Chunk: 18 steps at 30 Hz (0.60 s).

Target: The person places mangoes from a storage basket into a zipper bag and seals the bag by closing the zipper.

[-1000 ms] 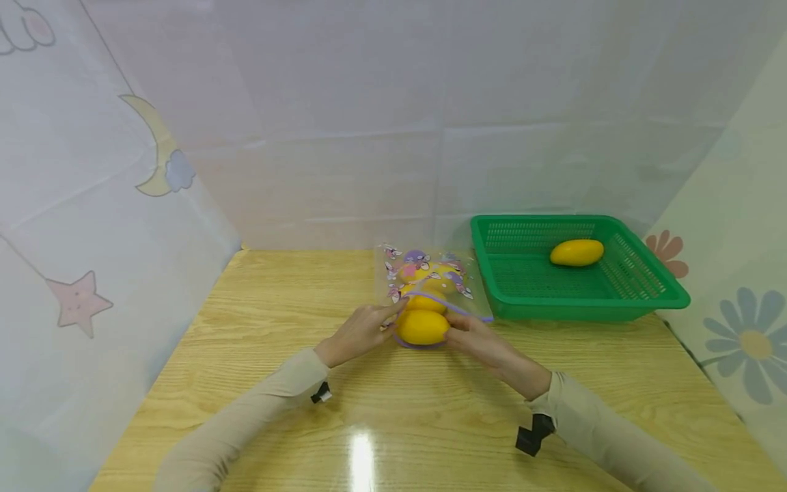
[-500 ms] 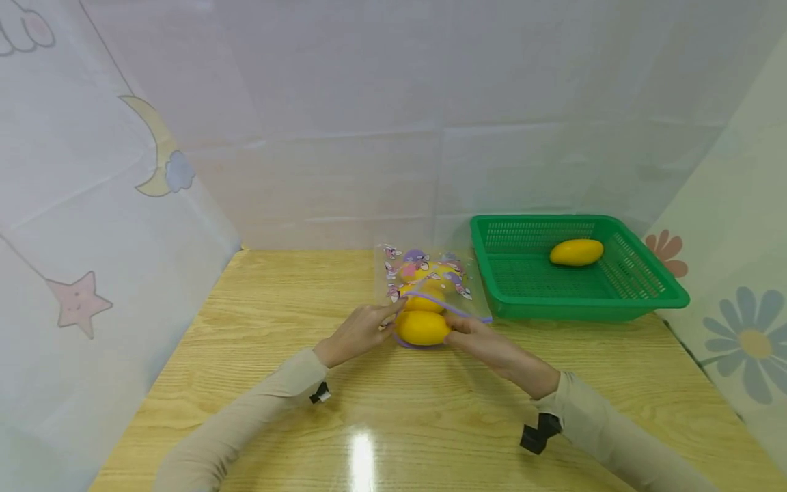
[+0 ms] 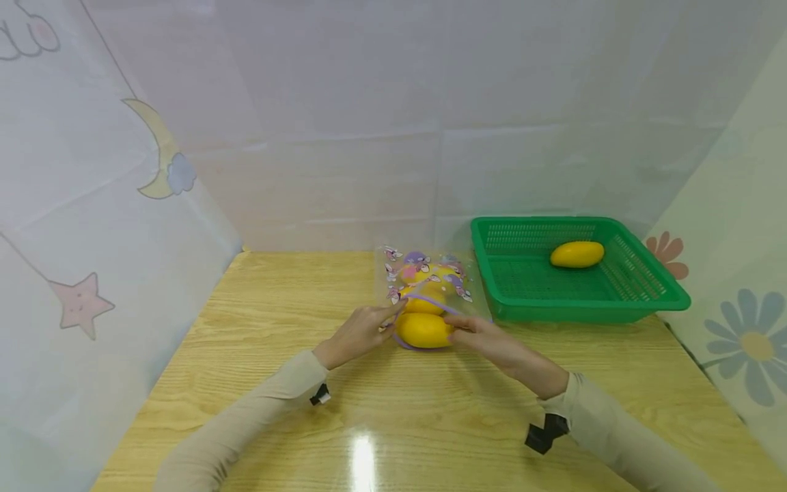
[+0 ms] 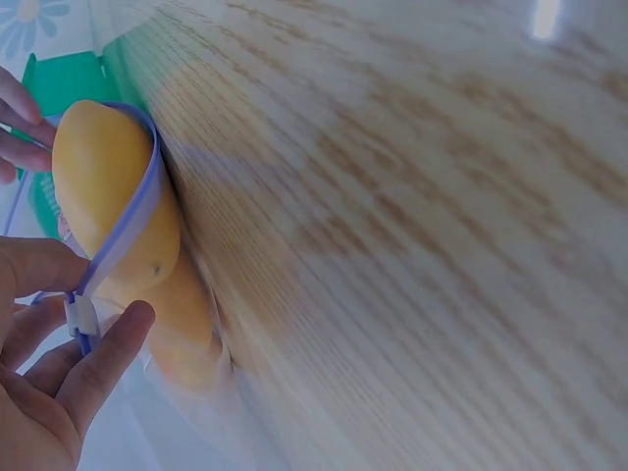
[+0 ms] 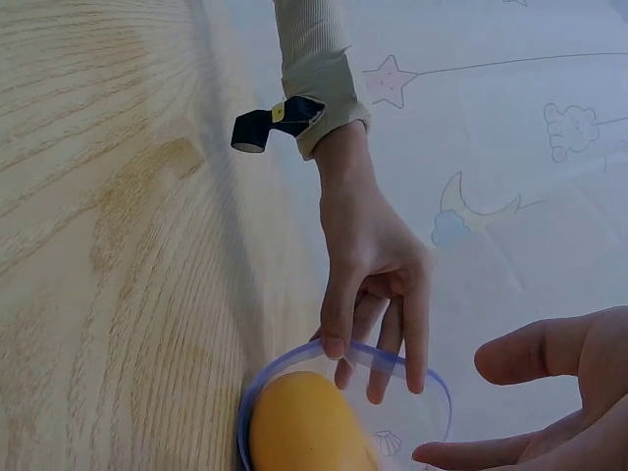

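Note:
A clear printed zip bag (image 3: 391, 271) with a purple rim lies mid-table, mangoes showing through its plastic. At its near-side mouth rests a yellow mango (image 3: 423, 331), lying on its side with the purple rim (image 4: 144, 201) around it. My left hand (image 3: 363, 330) pinches the bag's edge by the white slider (image 4: 80, 314), seen in the left wrist view. Spread apart, the thumb and fingers of my right hand (image 3: 494, 344) are at the mango's right end. The right wrist view shows a gap between that thumb (image 5: 525, 353) and a finger.
A green plastic basket (image 3: 578, 311) stands right of the bag, close to it. Inside it lies one mango (image 3: 578, 254). The wooden table (image 3: 277, 287) meets printed cloth walls (image 3: 344, 184) at the back and both sides.
My right hand has shifted slightly right along the mango at the bag's mouth. My left hand stays at the bag's edge. The mango in the basket has not moved.

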Motion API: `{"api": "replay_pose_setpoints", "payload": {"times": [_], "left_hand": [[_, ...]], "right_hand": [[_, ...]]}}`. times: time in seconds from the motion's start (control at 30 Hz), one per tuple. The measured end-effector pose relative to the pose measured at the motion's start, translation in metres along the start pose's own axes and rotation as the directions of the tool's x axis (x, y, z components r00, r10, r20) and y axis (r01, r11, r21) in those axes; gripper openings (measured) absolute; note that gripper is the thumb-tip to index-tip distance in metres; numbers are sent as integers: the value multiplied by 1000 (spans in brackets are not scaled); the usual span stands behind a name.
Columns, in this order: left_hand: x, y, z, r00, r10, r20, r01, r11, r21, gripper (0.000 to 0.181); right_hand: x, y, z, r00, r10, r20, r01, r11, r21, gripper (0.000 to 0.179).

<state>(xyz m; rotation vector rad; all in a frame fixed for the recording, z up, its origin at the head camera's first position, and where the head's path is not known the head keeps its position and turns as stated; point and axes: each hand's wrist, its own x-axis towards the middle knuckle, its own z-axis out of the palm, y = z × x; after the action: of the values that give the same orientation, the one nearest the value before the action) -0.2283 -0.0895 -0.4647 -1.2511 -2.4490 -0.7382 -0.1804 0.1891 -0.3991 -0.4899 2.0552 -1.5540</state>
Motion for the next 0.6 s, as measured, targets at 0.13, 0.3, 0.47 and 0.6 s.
{"api": "replay_pose_setpoints", "payload": {"times": [0.13,0.3,0.47,0.6], "left_hand": [[0,0,0,1000,8,-1,-8,1000,-5,60],[0,1,0,1000,5,4,-5,1000,-4,58],[0,1,-1,1000,6,0,-6,1000,-1,59],[0,0,-1,1000,10,-9,-10,1000,3,57]], "right_hand": [[-3,-1,-3,1000,-17,4,17,1000,10,58],[-3,-2,-10,1000,-22,11,21,998,58,58],[-1,-3,-16,1000,-9,-5,9,998,65,56],[1,-4,-21,1000,-17,-12,18,998,56,53]]}}
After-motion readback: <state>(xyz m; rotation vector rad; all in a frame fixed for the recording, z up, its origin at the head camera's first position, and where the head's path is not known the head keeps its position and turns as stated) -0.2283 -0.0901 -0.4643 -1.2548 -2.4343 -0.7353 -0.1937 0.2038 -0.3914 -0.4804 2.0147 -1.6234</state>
